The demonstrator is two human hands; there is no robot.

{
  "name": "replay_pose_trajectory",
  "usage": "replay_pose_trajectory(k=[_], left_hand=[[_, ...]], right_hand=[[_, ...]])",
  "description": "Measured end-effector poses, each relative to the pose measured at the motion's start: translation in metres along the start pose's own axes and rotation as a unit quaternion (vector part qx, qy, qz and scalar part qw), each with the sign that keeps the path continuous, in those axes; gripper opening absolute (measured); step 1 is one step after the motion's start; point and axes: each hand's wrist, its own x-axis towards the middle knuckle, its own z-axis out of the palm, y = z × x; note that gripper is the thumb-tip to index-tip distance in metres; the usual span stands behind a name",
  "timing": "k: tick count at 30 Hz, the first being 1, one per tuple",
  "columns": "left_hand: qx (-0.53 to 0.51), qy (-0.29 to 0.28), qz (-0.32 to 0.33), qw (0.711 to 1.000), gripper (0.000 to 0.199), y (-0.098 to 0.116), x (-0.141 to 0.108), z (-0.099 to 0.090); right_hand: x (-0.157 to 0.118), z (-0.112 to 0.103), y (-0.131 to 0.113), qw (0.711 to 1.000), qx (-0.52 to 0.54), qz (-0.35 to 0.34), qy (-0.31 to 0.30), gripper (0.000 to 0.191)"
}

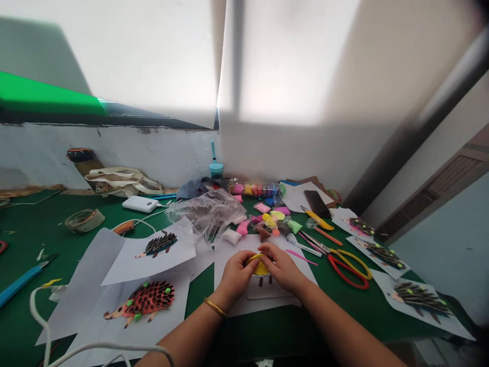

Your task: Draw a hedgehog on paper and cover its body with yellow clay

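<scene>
Yellow clay [261,269] sits pinched by the left hand [237,272] and right hand [283,268]; uneven thumb pressure could dent or tear its edge.

The left hand [236,278] and right hand [284,267] are over a sheet of paper [237,244] on the table [344,316], with clay bags [268,220] behind it, scissors [331,251] to the right, a power bank [140,204] far left, and hedgehog pictures [147,303] on both sides.

The hands [236,274] and forearms [331,315] are bare, with a slim gold-coloured bangle [214,307] around the left wrist [221,297].
</scene>
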Motion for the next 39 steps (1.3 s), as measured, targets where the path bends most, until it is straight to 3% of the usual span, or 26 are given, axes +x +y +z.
replay_pose_trajectory(k=[4,7,11,13,15,17,21,26,39], left_hand=[[-0.023,0.001,-0.001,1.0,0.022,0.001,0.002,0.0],[-0.096,-0.003,-0.002,0.995,0.035,0.002,0.003,0.0],[-0.124,-0.012,-0.008,0.992,0.049,0.001,0.003,-0.005],[-0.053,0.009,0.008,0.999,0.048,-0.001,0.001,-0.012],[0.091,0.035,0.024,0.995,0.038,-0.001,-0.003,-0.019],[0.237,0.001,0.062,0.97,0.028,0.001,-0.009,-0.025],[0.393,-0.071,0.075,0.914,0.057,0.005,-0.018,-0.026],[0.421,-0.078,0.059,0.902,0.076,0.004,-0.021,-0.023],[0.414,-0.073,0.059,0.905,0.065,0.003,-0.019,-0.024]], right_hand=[[-0.001,-0.001,-0.007,0.999,-0.004,-0.015,-0.035,0.043],[0.002,-0.004,-0.011,0.995,-0.016,-0.055,-0.08,0.065],[0.012,-0.009,-0.007,0.993,-0.037,-0.064,-0.089,0.054],[0.016,-0.013,-0.002,0.994,-0.049,-0.05,-0.081,0.053],[0.019,-0.016,0.005,0.994,-0.062,-0.036,-0.082,0.054],[0.018,-0.017,0.013,0.993,-0.073,-0.026,-0.086,0.057],[0.013,-0.012,0.028,0.993,-0.085,0.0,-0.084,0.055],[0.007,-0.005,0.034,0.99,-0.106,-0.009,-0.089,0.045],[0.004,-0.005,0.029,0.985,-0.139,-0.03,-0.094,0.047]])
